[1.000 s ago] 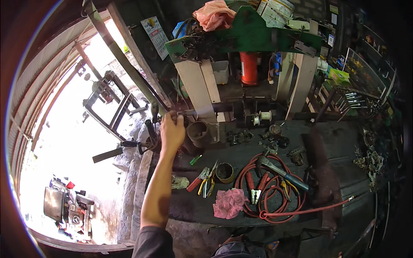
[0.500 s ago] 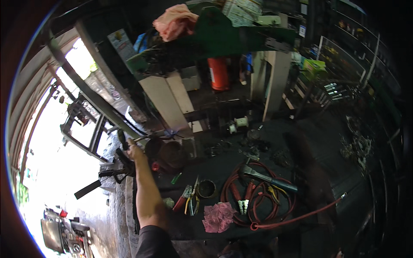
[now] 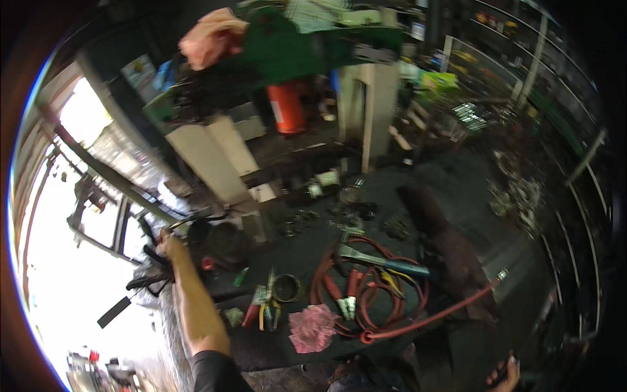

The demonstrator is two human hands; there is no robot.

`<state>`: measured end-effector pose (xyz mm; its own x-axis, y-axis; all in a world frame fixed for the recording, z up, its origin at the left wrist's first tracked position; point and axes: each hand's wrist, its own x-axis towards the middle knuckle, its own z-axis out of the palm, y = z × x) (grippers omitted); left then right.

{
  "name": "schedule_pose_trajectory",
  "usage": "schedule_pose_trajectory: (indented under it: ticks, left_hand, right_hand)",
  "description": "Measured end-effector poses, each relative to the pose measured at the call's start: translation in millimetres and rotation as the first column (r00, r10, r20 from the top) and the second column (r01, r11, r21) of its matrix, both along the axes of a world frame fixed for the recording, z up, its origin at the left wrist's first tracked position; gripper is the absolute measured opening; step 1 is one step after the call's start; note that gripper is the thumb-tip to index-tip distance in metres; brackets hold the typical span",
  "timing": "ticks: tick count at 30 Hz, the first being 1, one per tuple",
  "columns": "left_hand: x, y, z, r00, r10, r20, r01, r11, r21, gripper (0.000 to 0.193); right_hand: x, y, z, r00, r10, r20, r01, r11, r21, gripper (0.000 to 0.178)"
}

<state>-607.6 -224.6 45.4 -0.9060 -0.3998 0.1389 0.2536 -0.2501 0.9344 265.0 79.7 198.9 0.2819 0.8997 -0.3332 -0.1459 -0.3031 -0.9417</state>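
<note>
My left arm reaches to the bench's left edge, where my left hand [image 3: 168, 244] is closed around a black handle [image 3: 146, 230]. A thin bent rod lies just beyond the fingers, and other black parts hang below them. My right hand [image 3: 507, 375] is low at the right rim, partly cut off, its fingers loosely curled and apart with nothing visible in them. Nearest to my left forearm on the bench are red-handled pliers [image 3: 251, 313], yellow-handled pliers [image 3: 269, 317] and a round tin [image 3: 286, 287].
A hammer [image 3: 379, 259] lies across a coiled red hose [image 3: 326, 268], beside a crumpled pink cloth [image 3: 312, 328]. Behind stands a green press frame [image 3: 281, 55] on pale legs, with an orange-red cylinder [image 3: 286, 108] between them. Metal scraps [image 3: 516, 193] lie at right.
My view has swung right, so the bench things sit farther left in the picture. My right hand has come into view at lower right. The left hand keeps its hold.
</note>
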Motion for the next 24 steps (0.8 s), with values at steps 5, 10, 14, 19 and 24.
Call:
schedule_pose_trajectory:
  ticks: [5, 10, 14, 19, 24]
  left_hand:
    - [55, 2, 7, 0.985, -0.116, 0.125, 0.132, 0.983, -0.128, 0.045]
    - [162, -12, 25, 1.0, 0.009, 0.015, 0.005, 0.685, -0.728, 0.07]
    - [311, 74, 58, 0.937, -0.35, -0.015, 0.228, 0.643, -0.731, 0.048]
    - [530, 222, 134, 0.525, -0.834, 0.169, 0.553, 0.184, -0.813, 0.025]
    - [614, 306, 167, 0.297, -0.789, 0.538, 0.699, -0.205, -0.686, 0.031]
  right_hand:
    - [25, 16, -47, 0.983, 0.026, -0.179, -0.035, 0.998, -0.047, 0.03]
    - [27, 39, -110, 0.911, -0.059, -0.408, 0.021, 0.995, -0.099, 0.016]
    - [21, 60, -183, 0.871, -0.168, -0.462, 0.08, 0.976, -0.204, 0.013]
    - [16, 86, -270, 0.77, -0.245, -0.59, -0.042, 0.902, -0.429, 0.017]
    - [8, 130, -326, 0.541, -0.438, -0.718, -0.047, 0.837, -0.546, 0.022]
